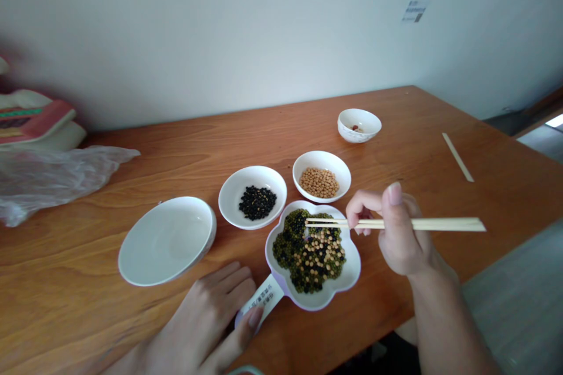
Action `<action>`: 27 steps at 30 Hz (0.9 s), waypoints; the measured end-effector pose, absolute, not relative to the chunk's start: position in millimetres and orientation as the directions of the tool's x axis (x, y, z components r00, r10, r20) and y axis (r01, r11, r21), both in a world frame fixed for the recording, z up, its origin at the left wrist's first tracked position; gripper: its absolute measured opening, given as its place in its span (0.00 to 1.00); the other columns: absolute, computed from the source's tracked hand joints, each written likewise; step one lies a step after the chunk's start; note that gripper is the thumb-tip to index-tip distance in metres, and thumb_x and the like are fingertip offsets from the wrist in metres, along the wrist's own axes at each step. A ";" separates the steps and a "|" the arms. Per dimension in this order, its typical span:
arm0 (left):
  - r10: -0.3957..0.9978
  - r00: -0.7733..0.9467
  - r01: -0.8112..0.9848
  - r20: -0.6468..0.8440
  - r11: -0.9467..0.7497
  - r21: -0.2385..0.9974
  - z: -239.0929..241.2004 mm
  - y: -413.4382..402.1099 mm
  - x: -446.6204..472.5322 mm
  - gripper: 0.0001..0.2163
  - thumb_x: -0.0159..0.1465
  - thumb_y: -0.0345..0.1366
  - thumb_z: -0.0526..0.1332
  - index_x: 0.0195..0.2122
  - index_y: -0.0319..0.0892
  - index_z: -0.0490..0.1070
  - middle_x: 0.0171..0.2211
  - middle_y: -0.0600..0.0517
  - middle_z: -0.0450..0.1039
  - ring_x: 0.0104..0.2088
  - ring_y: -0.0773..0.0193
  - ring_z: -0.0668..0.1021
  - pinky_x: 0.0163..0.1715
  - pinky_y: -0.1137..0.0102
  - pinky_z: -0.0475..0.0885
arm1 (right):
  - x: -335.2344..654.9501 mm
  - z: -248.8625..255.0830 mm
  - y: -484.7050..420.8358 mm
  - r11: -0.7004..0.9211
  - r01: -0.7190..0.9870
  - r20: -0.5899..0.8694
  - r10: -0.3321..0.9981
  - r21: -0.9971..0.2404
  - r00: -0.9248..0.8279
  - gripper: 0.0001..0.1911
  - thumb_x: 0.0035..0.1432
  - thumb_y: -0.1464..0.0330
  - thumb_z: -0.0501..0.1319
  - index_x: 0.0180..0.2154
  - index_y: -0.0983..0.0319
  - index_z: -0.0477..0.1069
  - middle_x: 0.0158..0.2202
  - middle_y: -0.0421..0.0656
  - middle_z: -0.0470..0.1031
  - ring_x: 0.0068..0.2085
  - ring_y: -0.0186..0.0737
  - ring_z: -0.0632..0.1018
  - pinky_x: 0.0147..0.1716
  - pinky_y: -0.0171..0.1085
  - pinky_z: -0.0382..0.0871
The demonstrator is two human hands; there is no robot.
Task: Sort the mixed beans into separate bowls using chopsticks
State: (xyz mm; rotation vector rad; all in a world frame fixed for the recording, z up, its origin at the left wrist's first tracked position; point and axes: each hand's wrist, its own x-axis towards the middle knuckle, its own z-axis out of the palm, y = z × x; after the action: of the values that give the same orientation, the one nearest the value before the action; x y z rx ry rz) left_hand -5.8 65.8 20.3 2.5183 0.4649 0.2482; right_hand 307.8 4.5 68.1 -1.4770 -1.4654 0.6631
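My right hand (396, 228) is closed around a pair of wooden chopsticks (396, 224), held level, their tips over the flower-shaped dish (347, 281). That dish holds a mixed heap of green, black and yellow beans (310, 252). My left hand (211, 319) lies flat on the table with fingers stretched out; its thumb rests on the dish's labelled handle (264, 299). Behind the dish stand a white bowl of black beans (253, 196) and a white bowl of yellow beans (322, 176). Nothing shows between the chopstick tips.
An empty white bowl (167, 240) sits tilted at the left. A small white bowl (359, 124) with a red bit inside stands further back. A loose chopstick wrapper or stick (457, 157) lies at the right. A clear plastic bag (48, 179) and stacked cloth (35, 120) lie at the far left.
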 end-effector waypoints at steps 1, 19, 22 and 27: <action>0.381 0.921 0.276 0.080 -0.784 0.557 20.7 65.7 -5.9 0.10 0.74 0.34 0.51 0.34 0.44 0.65 0.30 0.50 0.70 0.30 0.60 0.72 0.33 0.66 0.70 | 307.8 68.2 4.2 0.129 0.463 0.222 0.963 -0.877 0.152 0.38 0.74 0.48 0.36 0.24 0.57 0.71 0.20 0.42 0.69 0.25 0.39 0.71 0.27 0.42 0.61; 0.377 0.923 0.283 0.069 -0.791 0.543 17.6 66.5 -7.9 0.10 0.74 0.34 0.51 0.34 0.44 0.65 0.31 0.50 0.70 0.32 0.59 0.72 0.33 0.64 0.68 | 307.6 67.7 4.6 0.107 0.447 0.195 0.968 -0.888 0.157 0.39 0.71 0.43 0.35 0.23 0.56 0.70 0.20 0.43 0.67 0.24 0.41 0.70 0.26 0.43 0.60; 0.379 0.925 0.295 0.033 -0.770 0.565 14.4 66.3 -10.2 0.10 0.74 0.34 0.50 0.35 0.44 0.65 0.32 0.49 0.70 0.32 0.59 0.72 0.34 0.64 0.68 | 307.6 67.7 3.8 0.113 0.453 0.202 0.968 -0.884 0.152 0.40 0.72 0.44 0.34 0.24 0.57 0.71 0.20 0.42 0.68 0.25 0.40 0.70 0.27 0.43 0.60; 0.374 0.926 0.285 0.049 -0.778 0.560 14.1 65.7 -11.4 0.09 0.73 0.34 0.51 0.34 0.44 0.65 0.32 0.50 0.70 0.32 0.58 0.72 0.34 0.63 0.68 | 308.0 67.6 4.3 0.122 0.450 0.211 0.966 -0.885 0.153 0.40 0.73 0.45 0.35 0.23 0.57 0.71 0.20 0.42 0.68 0.24 0.40 0.70 0.26 0.42 0.59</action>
State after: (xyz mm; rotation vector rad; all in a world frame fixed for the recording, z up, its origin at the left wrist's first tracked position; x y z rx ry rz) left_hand -11.4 65.7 14.1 2.5152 0.4695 0.2119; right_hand 308.0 4.3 67.6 -1.4776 -1.4461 0.6840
